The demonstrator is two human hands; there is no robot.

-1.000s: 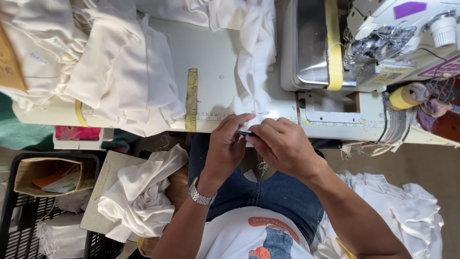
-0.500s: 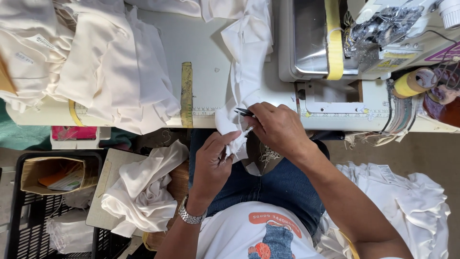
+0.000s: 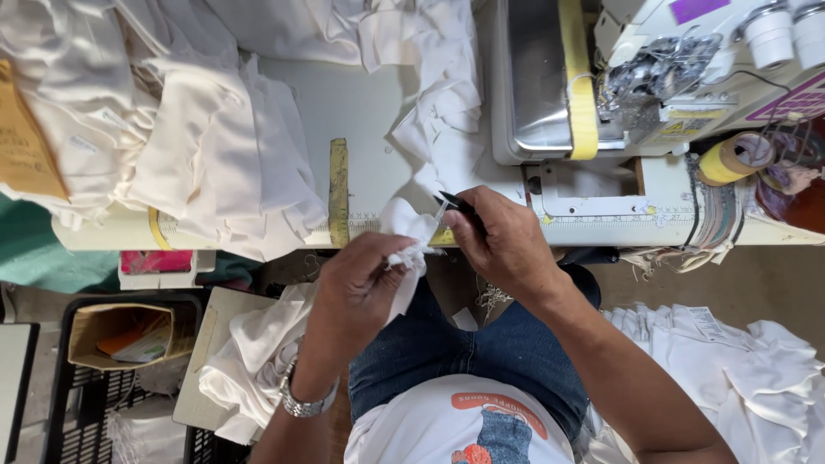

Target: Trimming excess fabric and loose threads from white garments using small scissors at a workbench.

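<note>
Where the sewing table's (image 3: 378, 120) front edge meets the lap, left hand (image 3: 361, 288) pinches white cloth (image 3: 411, 230) taut, presumably for trimming; right hand (image 3: 503, 241) is closed round small dark snips (image 3: 454, 204) just beside it. Sewing machine (image 3: 653, 77) sits at far-right corner.

Single view only, from a head-worn camera looking steeply down over the person's chest and lap. It faces the table edge (image 3: 601, 232) ahead, which crosses the frame just beyond the fingers (image 3: 404, 258). The range is close: both hands sit near frame centre, left hand (image 3: 361, 288) and right hand (image 3: 503, 245) large in view. The sewing machine (image 3: 653, 77) lies beyond the fingers, upper right. No second view exists, so no part of the scene is shared.
</note>
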